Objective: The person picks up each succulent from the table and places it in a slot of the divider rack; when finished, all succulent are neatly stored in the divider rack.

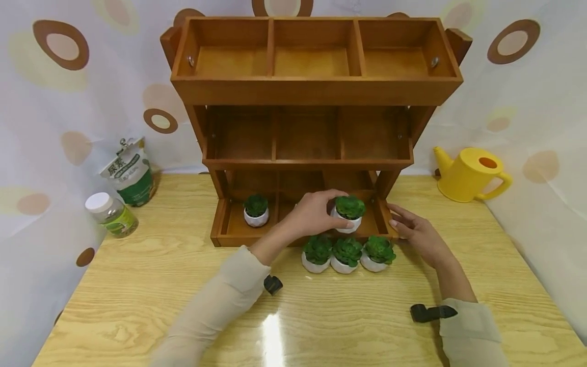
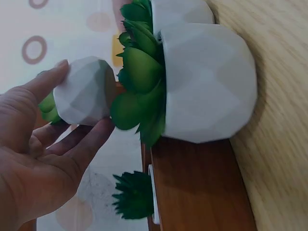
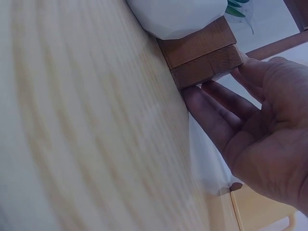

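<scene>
My left hand (image 1: 316,214) holds a small potted succulent (image 1: 350,208), with thumb and fingers around its white faceted pot. That plant is over the right part of the rack's bottom tier, and in the left wrist view its white pot (image 2: 84,91) shows between the fingers. The wooden three-tier rack (image 1: 316,93) stands against the wall. At the right end of its bottom tier, my right hand (image 1: 419,237) touches the outer side with its fingertips. Another potted succulent (image 1: 256,210) sits in the bottom tier's left compartment. Three more succulents (image 1: 346,253) line up on the table before the rack.
At the left stand a jar with a white lid (image 1: 111,215) and a green-and-white pouch (image 1: 130,173) with a clip on top. A yellow watering can (image 1: 470,174) is at the back right. Patterned cloth (image 1: 91,102) covers the wall behind the wooden table (image 1: 344,321).
</scene>
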`<action>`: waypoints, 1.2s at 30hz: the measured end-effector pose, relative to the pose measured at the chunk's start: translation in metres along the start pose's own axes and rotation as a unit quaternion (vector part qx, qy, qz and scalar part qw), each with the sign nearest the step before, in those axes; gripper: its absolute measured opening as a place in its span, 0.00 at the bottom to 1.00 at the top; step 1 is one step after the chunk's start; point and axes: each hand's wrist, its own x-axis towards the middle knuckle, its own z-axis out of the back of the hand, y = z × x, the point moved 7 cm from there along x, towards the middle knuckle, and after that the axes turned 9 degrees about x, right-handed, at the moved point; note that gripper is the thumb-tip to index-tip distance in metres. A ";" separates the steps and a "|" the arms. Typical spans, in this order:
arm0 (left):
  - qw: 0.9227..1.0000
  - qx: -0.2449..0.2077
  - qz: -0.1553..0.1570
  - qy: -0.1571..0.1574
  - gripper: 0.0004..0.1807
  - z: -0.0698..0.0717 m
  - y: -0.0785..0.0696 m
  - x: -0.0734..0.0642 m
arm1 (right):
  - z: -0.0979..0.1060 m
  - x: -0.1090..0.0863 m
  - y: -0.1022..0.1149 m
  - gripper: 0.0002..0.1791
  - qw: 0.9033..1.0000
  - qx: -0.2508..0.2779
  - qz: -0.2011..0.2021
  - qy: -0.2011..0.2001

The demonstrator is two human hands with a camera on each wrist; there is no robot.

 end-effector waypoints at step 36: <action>0.985 0.145 -0.009 0.089 0.34 -0.056 -0.015 0.074 | -0.002 0.001 0.000 0.34 1.000 0.022 0.002 -0.003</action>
